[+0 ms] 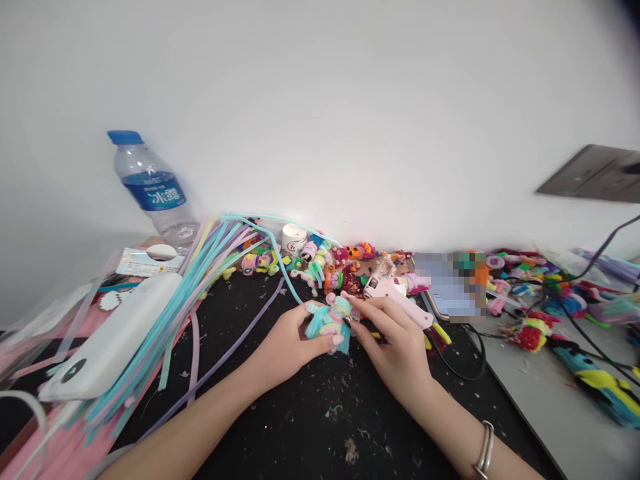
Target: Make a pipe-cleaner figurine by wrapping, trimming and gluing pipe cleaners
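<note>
Between my hands is a small pipe-cleaner doll (327, 323) in turquoise, pink and pale yellow. My left hand (295, 337) is closed round its left side, with the thumb pressed across its lower front. On the doll's right side, the fingertips of my right hand (395, 337) are pinched together at its upper edge. Something small and dark shows at those fingertips, too small to name. A pale pink glue gun (400, 300) lies just beyond my right hand, partly hidden by it.
Many pipe-cleaner figures (345, 277) line the wall, beside a white paper cup (294, 240). Left are a bundle of pipe cleaners (200, 287), a white power bank (117, 340) and a water bottle (155, 190). Right lie a phone (445, 283), a black cable (473, 377) and more figures (533, 332).
</note>
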Demonstrator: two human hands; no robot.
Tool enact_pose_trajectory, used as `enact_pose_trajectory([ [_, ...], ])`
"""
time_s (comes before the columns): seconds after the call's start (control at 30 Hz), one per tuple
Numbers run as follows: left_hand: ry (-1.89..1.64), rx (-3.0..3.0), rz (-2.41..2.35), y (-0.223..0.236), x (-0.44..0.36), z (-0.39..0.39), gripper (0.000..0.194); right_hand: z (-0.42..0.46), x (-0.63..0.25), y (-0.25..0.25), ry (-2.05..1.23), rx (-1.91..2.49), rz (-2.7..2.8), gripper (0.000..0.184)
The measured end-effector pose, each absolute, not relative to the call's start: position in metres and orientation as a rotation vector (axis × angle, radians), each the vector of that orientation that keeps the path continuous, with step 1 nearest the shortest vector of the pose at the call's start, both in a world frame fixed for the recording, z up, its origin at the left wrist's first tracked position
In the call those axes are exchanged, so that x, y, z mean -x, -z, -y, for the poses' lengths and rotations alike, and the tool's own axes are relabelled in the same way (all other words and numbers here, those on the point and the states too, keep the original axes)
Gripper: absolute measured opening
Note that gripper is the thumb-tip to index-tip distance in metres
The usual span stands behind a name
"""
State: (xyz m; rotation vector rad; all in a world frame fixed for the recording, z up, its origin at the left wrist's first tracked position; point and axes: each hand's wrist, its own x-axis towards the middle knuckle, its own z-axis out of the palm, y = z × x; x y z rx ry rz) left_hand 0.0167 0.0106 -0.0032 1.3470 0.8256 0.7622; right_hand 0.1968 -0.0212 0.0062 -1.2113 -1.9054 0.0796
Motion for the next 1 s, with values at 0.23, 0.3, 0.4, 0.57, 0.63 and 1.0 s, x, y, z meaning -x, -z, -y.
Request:
enact_pose_trajectory([
  [0.23, -0.761, -1.360, -0.832, 0.0032, -0.0175, -0.0099, 0.035, 0.0218, -0.1977, -0.0028, -0.045, 1.194, 1.931, 0.033],
  [0.3, -0.760, -1.365, -0.839, 0.0030, -0.0175, -0.0101, 0.035, 0.0221, -0.1975, -0.0032, -0.044, 1.197, 1.939, 0.032],
  [0.4, -0.759, -1.369, -0.844, 0.0028, -0.0175, -0.0103, 0.034, 0.0220, -0.1966, -0.0040, -0.033, 1.204, 1.937, 0.031],
  [0.57, -0.761, -1.376, -0.839, 0.0024, -0.0176, -0.0099, 0.035, 0.0211, -0.1960, -0.0044, -0.019, 1.203, 1.934, 0.028],
  [0.63, -0.759, -1.370, -0.836, 0.0023, -0.0175, -0.0097, 0.035, 0.0210, -0.1962, -0.0041, -0.013, 1.199, 1.932, 0.027],
  [1.0, -0.763, -1.355, -0.829, 0.0028, -0.0178, -0.0098, 0.033, 0.0215, -0.1963, -0.0037, -0.005, 1.196, 1.933, 0.027],
])
